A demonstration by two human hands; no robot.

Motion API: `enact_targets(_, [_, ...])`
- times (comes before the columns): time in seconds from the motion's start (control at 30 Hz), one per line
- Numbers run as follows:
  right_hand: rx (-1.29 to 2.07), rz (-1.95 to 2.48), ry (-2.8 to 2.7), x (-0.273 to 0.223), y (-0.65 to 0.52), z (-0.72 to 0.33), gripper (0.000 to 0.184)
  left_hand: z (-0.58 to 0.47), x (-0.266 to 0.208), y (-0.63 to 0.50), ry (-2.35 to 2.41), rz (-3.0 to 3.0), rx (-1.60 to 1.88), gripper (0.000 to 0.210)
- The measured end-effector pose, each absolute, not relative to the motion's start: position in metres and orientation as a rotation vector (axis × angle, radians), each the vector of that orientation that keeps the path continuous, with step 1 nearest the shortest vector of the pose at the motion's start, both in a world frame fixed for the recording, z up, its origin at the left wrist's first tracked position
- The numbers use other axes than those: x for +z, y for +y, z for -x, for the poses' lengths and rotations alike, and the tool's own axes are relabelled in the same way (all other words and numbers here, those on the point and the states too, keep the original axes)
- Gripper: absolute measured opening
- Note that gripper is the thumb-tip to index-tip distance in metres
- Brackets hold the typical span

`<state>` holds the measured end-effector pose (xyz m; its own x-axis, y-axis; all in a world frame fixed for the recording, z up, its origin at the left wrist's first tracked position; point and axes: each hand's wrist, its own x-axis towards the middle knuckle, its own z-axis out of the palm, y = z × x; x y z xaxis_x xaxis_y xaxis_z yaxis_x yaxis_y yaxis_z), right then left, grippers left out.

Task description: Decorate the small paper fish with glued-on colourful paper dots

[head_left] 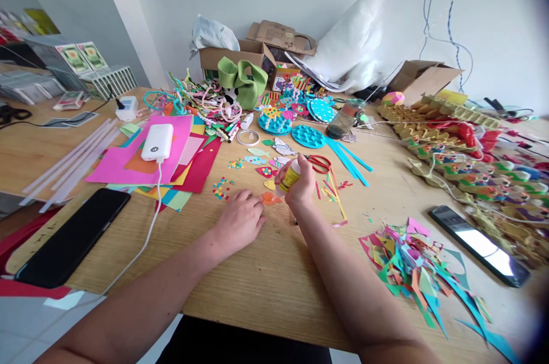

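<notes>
Right hand [301, 179] has its fingers wrapped round the bottle [289, 178], white with a yellow label; bottle is tilted over the table [274, 272], lower end aimed down and left at the orange fish [271, 198]; can't tell if the tip touches it. Left hand [241, 216] lies palm down just left of the fish, fingers close together and slightly bent; their undersides are hidden, so can't tell if they pinch the fish edge or only rest beside it.

Handling, my read: bottle looks light, smooth plastic, probably soft-walled, so it gives under a squeeze; best hold is round the label, mid-body, clear of the tip; too hard a grip likely floods the paper; a wet wall would turn slippery.

Fish looks like thin cut paper; almost no weight, bends easily, tears or creases if dragged; slides on the bare wood, so pin it by an edge with a flat fingertip; keep skin off any wet patch, it will probably stick and lift.

Yellow fish [270, 185] sits just beyond the orange one, likely equally flimsy; dots [222, 188] lie loose beyond the left hand, tiny and easily scattered by a sleeve or breath.
</notes>
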<state>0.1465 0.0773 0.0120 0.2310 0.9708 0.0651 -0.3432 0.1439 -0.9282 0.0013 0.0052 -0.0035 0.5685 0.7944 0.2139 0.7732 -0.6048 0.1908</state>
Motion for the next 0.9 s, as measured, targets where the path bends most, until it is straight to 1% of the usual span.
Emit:
enact_targets(0.43, [1.171, 0.913, -0.792, 0.0109, 0.0772, -0.1443, 0.038, -0.0016, -0.0032, 0.0052, 1.365, -2.727, 0.416, 0.016])
enact_targets(0.9, [1.147, 0.874, -0.776, 0.0080, 0.0777, -0.1418, 0.039, -0.0024, -0.0012, 0.0055, 1.371, -2.715, 0.372, 0.018])
